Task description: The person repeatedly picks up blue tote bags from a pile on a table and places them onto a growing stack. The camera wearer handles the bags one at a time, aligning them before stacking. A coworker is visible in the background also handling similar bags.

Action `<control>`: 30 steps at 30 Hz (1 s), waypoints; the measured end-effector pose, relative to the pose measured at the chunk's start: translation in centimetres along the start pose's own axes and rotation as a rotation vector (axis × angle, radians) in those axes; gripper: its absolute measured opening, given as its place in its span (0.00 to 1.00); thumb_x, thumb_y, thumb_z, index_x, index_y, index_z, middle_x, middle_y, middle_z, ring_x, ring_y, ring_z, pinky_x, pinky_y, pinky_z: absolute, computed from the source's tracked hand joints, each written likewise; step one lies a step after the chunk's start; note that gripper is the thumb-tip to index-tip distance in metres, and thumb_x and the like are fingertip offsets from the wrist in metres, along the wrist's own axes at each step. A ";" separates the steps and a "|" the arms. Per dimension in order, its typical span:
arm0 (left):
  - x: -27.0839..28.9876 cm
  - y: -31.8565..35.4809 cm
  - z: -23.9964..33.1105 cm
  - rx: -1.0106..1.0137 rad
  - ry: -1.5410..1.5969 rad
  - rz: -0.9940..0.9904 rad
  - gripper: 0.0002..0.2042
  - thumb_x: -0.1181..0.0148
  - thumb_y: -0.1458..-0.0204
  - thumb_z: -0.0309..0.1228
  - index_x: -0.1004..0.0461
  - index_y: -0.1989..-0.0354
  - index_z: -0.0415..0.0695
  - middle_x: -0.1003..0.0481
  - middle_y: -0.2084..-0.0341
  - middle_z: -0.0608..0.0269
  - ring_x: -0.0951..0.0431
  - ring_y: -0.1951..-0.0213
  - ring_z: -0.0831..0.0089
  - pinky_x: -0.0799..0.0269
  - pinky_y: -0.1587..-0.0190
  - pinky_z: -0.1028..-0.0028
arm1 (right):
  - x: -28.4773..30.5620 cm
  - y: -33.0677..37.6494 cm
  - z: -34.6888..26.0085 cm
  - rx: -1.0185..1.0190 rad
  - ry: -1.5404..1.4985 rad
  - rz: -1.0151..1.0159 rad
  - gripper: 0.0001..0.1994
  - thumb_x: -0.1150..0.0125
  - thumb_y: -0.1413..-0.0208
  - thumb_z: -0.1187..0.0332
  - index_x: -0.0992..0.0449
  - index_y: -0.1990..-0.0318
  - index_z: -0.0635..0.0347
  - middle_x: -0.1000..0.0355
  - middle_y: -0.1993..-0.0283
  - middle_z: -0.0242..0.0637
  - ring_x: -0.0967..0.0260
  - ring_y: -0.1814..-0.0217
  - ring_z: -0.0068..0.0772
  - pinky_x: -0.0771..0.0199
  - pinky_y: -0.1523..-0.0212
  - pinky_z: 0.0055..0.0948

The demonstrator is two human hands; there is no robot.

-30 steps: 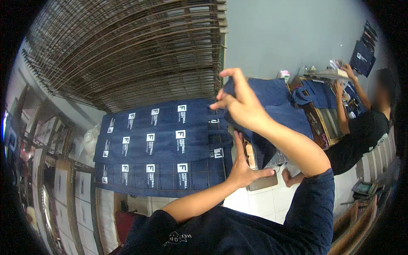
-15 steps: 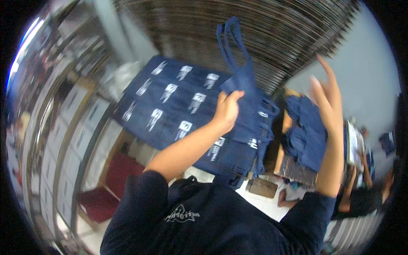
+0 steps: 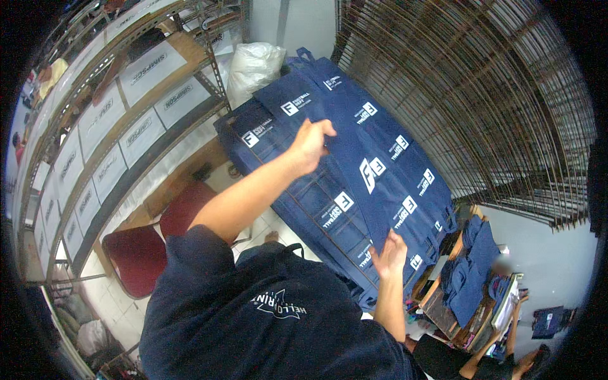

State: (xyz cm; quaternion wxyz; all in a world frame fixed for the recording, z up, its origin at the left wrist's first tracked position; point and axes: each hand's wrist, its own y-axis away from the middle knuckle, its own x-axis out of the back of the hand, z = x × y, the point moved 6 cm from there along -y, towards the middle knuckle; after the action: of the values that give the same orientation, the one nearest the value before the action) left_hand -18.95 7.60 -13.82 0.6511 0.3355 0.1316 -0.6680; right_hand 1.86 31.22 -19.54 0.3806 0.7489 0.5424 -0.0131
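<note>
A navy cloth tote bag [image 3: 347, 157] with a white print stretches between my two hands, over rows of similar bags. My left hand [image 3: 310, 149] grips its edge on the near left side, thumb on top. Lower right, my right hand [image 3: 389, 254] has its fingers closed at the other end of the same edge. Beneath lie several navy bags with white prints [image 3: 408, 206], spread over a wire rack [image 3: 304, 212] whose thin rods show at the near side.
Stacked wire racks [image 3: 456, 95] rise at the far right. A shelf of white boxes [image 3: 142, 136] stands left, beside red chairs [image 3: 135, 259] and a white plastic sack [image 3: 253, 71]. At right, more navy bags [image 3: 468, 269] lie on a table; a co-worker's dark sleeve [image 3: 443, 354] shows below.
My view has turned. The bag, earlier raised by my left hand with its handles up, now lies low across the others. My right hand has come down from the air to its edge.
</note>
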 end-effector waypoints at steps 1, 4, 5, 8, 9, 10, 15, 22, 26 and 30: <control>0.7 -0.7 1.7 0.007 -0.057 -0.029 0.12 0.52 0.63 0.24 0.30 0.66 0.37 0.27 0.69 0.56 0.26 0.65 0.59 0.30 0.58 0.57 | -1.0 -2.1 0.0 0.034 0.030 -0.040 0.29 0.50 0.56 0.61 0.43 0.43 0.55 0.44 0.41 0.32 0.50 0.38 0.31 0.60 0.38 0.39; 6.8 -6.2 5.2 0.015 -0.079 -0.127 0.14 0.53 0.64 0.26 0.29 0.66 0.37 0.26 0.68 0.56 0.26 0.66 0.59 0.30 0.60 0.60 | -5.1 -7.3 0.4 0.043 0.080 -0.062 0.38 0.48 0.56 0.71 0.58 0.35 0.56 0.40 0.47 0.33 0.44 0.46 0.30 0.45 0.48 0.33; 8.6 -7.9 6.3 0.067 -0.008 -0.176 0.13 0.54 0.64 0.26 0.29 0.67 0.37 0.26 0.68 0.55 0.27 0.66 0.59 0.31 0.59 0.60 | -7.6 -8.5 0.4 0.087 0.111 -0.099 0.38 0.48 0.55 0.72 0.60 0.35 0.55 0.39 0.49 0.33 0.42 0.50 0.29 0.40 0.53 0.32; 10.4 -6.8 12.4 -0.036 0.130 -0.210 0.07 0.52 0.65 0.26 0.29 0.76 0.40 0.26 0.74 0.58 0.27 0.70 0.63 0.33 0.59 0.66 | -14.3 -10.2 0.5 0.214 0.174 -0.108 0.39 0.49 0.51 0.76 0.65 0.34 0.51 0.38 0.56 0.32 0.39 0.63 0.23 0.35 0.76 0.23; 11.0 -6.0 14.0 -0.052 0.135 -0.122 0.06 0.52 0.65 0.26 0.30 0.77 0.40 0.27 0.75 0.58 0.27 0.70 0.62 0.32 0.58 0.66 | -15.5 -11.2 1.1 0.256 0.155 -0.123 0.42 0.48 0.51 0.78 0.68 0.34 0.46 0.38 0.59 0.32 0.38 0.67 0.21 0.35 0.79 0.21; 16.0 -8.2 14.3 -0.046 0.101 -0.191 0.11 0.51 0.65 0.27 0.30 0.70 0.39 0.26 0.69 0.58 0.27 0.65 0.63 0.33 0.57 0.64 | -16.8 -12.3 2.0 0.258 0.187 -0.145 0.44 0.45 0.51 0.78 0.69 0.34 0.44 0.39 0.65 0.30 0.38 0.69 0.21 0.34 0.79 0.21; 28.5 -8.7 13.8 -0.384 -0.275 0.384 0.20 0.48 0.60 0.25 0.38 0.55 0.36 0.29 0.70 0.58 0.30 0.75 0.70 0.31 0.71 0.72 | -19.8 -19.3 10.7 0.163 0.316 -0.131 0.42 0.45 0.50 0.79 0.67 0.34 0.44 0.40 0.72 0.29 0.41 0.74 0.17 0.34 0.80 0.18; 41.1 -11.3 3.1 -0.049 -0.386 0.585 0.25 0.47 0.59 0.19 0.39 0.48 0.48 0.32 0.68 0.66 0.37 0.79 0.79 0.42 0.80 0.80 | -19.3 -25.4 20.6 0.014 0.537 -0.022 0.41 0.44 0.51 0.78 0.65 0.35 0.55 0.38 0.76 0.32 0.40 0.78 0.21 0.33 0.82 0.20; 42.8 -11.5 1.3 -0.024 -0.385 0.550 0.30 0.52 0.60 0.14 0.44 0.45 0.48 0.34 0.62 0.65 0.32 0.71 0.75 0.36 0.76 0.78 | -18.6 -25.5 21.5 -0.069 0.669 0.043 0.39 0.44 0.52 0.79 0.60 0.35 0.56 0.32 0.72 0.37 0.34 0.75 0.25 0.28 0.78 0.23; 42.9 -12.3 1.6 -0.013 -0.423 0.540 0.34 0.51 0.59 0.13 0.47 0.40 0.51 0.35 0.58 0.62 0.32 0.62 0.71 0.32 0.67 0.77 | -18.0 -26.3 21.9 -0.026 0.587 0.082 0.37 0.44 0.53 0.79 0.58 0.37 0.58 0.30 0.76 0.37 0.32 0.77 0.25 0.26 0.78 0.25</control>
State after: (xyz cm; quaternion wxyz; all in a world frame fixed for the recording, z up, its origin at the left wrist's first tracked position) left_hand -28.04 -25.46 -42.36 0.8195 0.2079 -0.0955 -0.5255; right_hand -18.54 7.15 -41.89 0.2171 0.7370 0.5987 0.2265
